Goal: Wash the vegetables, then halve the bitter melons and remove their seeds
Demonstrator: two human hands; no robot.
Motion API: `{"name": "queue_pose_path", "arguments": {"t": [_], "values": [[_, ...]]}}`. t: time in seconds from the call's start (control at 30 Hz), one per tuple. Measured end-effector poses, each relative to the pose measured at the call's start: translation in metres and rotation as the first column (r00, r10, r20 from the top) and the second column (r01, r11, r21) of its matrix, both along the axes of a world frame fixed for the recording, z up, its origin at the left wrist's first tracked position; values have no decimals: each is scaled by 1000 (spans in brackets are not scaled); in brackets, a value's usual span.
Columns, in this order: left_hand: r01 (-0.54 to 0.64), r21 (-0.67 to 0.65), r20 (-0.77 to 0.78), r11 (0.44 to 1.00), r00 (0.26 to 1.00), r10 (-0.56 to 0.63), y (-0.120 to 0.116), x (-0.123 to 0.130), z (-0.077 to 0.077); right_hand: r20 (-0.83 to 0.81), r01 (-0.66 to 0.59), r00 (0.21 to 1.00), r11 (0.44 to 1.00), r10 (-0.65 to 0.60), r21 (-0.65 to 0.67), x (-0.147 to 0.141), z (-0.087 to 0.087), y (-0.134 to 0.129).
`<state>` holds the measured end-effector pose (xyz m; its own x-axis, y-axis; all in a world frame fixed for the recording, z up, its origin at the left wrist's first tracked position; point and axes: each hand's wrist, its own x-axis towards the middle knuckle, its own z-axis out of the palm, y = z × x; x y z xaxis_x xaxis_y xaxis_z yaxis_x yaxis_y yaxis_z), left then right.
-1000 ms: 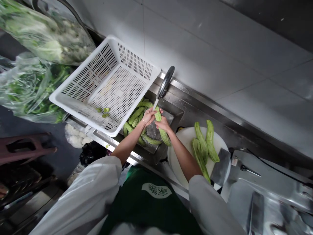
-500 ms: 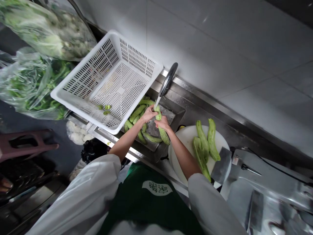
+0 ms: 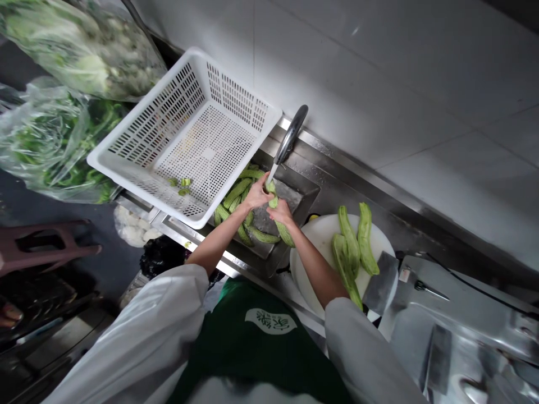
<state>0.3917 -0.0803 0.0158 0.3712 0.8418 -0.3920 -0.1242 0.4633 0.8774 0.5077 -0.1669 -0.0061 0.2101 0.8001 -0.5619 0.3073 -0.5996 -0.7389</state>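
Observation:
A long pale-green gourd (image 3: pixel 273 201) with rough skin is in both my hands under the tap (image 3: pixel 291 134) at the sink. My left hand (image 3: pixel 257 195) wraps its upper part, close to the spout. Lower down, my right hand (image 3: pixel 281 212) closes round it, and the gourd's end sticks out below that hand. Several more whole gourds (image 3: pixel 236 193) lie in the sink (image 3: pixel 309 197) beneath and to the left. To the right, split gourds (image 3: pixel 368 241) with hollowed insides rest on a round white cutting board (image 3: pixel 314 241).
A white perforated basket (image 3: pixel 206 151) with a few green pieces stands left of the sink. A cleaver (image 3: pixel 381 283) lies on the board's right edge. Bags of greens (image 3: pixel 63 140) are piled at far left; a stool (image 3: pixel 46 244) stands below. Metal equipment (image 3: pixel 438 325) is at right.
My hands have shifted slightly along the gourd, the left a little closer round it. The gourd has turned or slid a little between them. The rest stays in place.

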Motion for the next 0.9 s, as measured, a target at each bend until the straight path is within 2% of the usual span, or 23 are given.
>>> {"name": "queue_pose_path", "arguments": {"t": [0.1, 0.27, 0.4, 0.5, 0.57, 0.63, 0.73, 0.83, 0.9], "values": [[-1, 45, -39, 999, 999, 3, 3, 0, -2, -11, 6, 1000, 1000, -6, 1, -1, 2, -3], [-141, -7, -22, 990, 990, 141, 9, 0, -7, -81, 23, 996, 1000, -22, 13, -4, 11, -7], [-51, -88, 102, 995, 993, 59, 6, -4, -2, -169, 65, 984, 998, -59, 27, -4, 13, -8], [18, -104, 82, 994, 997, -9, 7, -9, -1, -167, 40, 985, 998, -32, 47, -2, 12, -10], [13, -92, 24, 996, 1000, -11, 10, -11, -2, -116, -10, 993, 998, 17, 63, -1, 10, -13], [-63, -66, -44, 996, 997, 60, 12, -11, -3, -71, -70, 995, 995, 75, 72, -1, 8, -14], [-168, -60, -30, 984, 986, 166, 5, -1, -4, -11, -131, 991, 987, 132, 88, -2, 4, -11], [-160, -116, 69, 980, 983, 169, -5, 19, -6, -8, -97, 995, 992, 98, 76, -3, 1, 4], [-162, -136, 61, 977, 983, 171, -1, 34, -11, -56, -51, 997, 996, 55, 78, -5, 1, 16]]}}
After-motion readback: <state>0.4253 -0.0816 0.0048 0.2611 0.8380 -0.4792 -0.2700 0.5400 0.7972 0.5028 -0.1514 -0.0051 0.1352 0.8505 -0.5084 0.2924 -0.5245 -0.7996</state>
